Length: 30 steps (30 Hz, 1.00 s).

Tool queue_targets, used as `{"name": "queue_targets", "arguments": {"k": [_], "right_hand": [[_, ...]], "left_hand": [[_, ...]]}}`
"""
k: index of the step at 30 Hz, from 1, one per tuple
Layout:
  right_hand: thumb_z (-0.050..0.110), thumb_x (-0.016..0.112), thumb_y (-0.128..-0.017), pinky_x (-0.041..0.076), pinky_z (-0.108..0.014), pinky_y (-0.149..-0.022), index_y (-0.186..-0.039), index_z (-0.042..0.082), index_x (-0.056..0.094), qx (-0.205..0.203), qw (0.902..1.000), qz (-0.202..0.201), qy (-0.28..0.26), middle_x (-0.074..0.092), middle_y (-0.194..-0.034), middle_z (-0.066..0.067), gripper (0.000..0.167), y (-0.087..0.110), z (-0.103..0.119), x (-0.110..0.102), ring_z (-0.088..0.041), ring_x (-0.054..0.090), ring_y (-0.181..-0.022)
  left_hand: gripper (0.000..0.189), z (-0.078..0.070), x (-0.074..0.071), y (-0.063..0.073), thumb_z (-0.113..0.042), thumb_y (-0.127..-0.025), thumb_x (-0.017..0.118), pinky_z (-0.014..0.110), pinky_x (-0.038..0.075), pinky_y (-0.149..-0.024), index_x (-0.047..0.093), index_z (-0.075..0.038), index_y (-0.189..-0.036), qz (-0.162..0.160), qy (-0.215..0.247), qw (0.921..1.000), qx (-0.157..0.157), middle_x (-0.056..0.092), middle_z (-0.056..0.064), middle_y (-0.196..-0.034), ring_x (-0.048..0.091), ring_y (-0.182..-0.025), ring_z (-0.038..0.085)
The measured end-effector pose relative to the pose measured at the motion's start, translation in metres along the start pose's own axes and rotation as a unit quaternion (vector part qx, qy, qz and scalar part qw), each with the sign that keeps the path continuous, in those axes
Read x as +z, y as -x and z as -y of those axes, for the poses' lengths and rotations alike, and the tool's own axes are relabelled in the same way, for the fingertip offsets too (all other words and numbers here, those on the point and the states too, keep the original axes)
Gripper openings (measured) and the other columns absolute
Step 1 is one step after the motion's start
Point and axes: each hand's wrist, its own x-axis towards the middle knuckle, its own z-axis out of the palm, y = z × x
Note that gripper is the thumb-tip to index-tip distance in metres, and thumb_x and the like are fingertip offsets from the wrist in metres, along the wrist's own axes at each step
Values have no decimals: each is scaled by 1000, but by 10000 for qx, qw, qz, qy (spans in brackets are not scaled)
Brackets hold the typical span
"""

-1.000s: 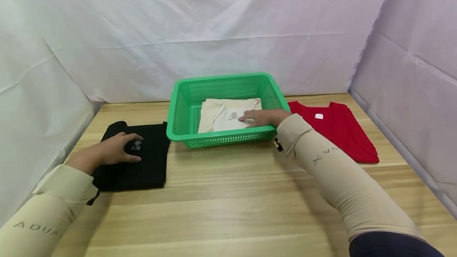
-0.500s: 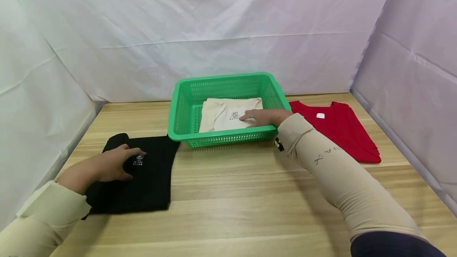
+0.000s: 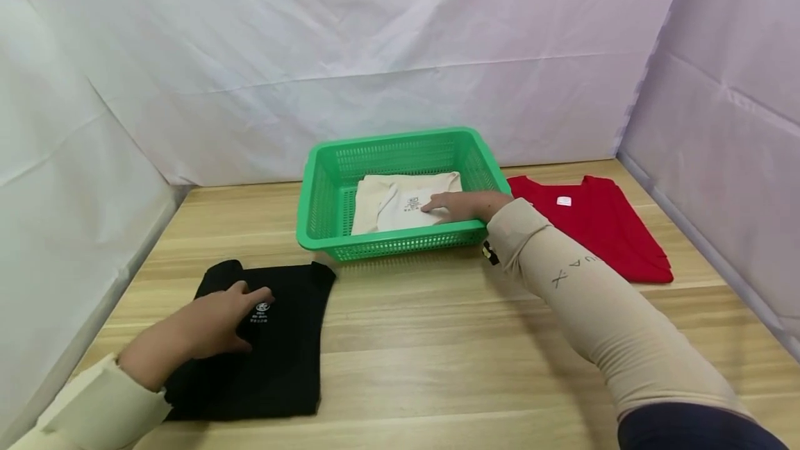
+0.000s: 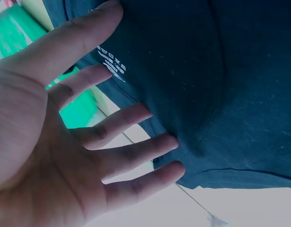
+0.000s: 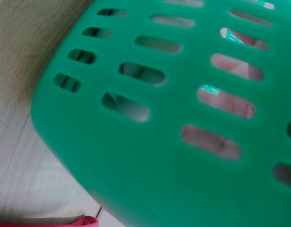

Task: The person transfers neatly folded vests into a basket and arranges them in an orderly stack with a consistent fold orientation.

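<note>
partly behind basket (right hand)

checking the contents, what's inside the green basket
A folded cream-and-white printed garment lies inside the green basket, with the right hand over it. Anything beneath the garment or hand is covered.

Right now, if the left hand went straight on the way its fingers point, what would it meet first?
Probably the black garment, over which the left hand points; whether they touch is unclear. Past it, the green basket looks next in line.
</note>
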Motion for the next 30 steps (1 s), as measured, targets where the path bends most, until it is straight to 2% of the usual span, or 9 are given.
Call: {"name": "queue_targets", "arguments": {"k": [6,13,19,24,30], "right_hand": [[23,47,-105,17,-57,-123,-154,3,35,56,10000,-1,25,19,-163,-27,54,0,2,-1,-43,15,-153],[23,47,-106,17,-57,-123,-154,2,35,39,10000,-15,13,19,-163,-27,54,-2,1,-1,-43,15,-153],[22,47,-106,17,-57,-123,-153,0,36,0,9999,-120,-59,20,-162,-28,53,-2,-4,2,-44,16,-152],[20,46,-106,16,-57,-123,-153,0,35,-48,9998,-194,-100,20,-162,-29,52,0,-5,1,-45,15,-152],[21,46,-106,16,-57,-123,-153,0,34,-14,9999,-136,-91,19,-162,-28,53,2,-4,-2,-45,14,-152]], "left_hand": [[71,-27,5,-1,-28,-69,92,29,45,-53,54,-19,-129,-84,-149,9998,110,58,13,-103,54,-65,10],[72,-58,4,-9,-37,-69,91,36,49,-55,56,-18,-129,-109,-552,9978,364,60,14,-103,58,-69,18],[74,-90,2,-24,-47,-73,86,43,52,-61,55,-17,-134,-134,-1084,9923,579,62,17,-108,62,-72,25],[74,-117,-1,-36,-53,-75,83,41,53,-62,54,-19,-135,-187,-1508,9864,629,63,14,-108,63,-73,25],[71,-143,-3,-46,-59,-77,78,36,50,-55,52,-20,-130,-238,-2104,9749,694,60,8,-96,56,-61,21]]}}
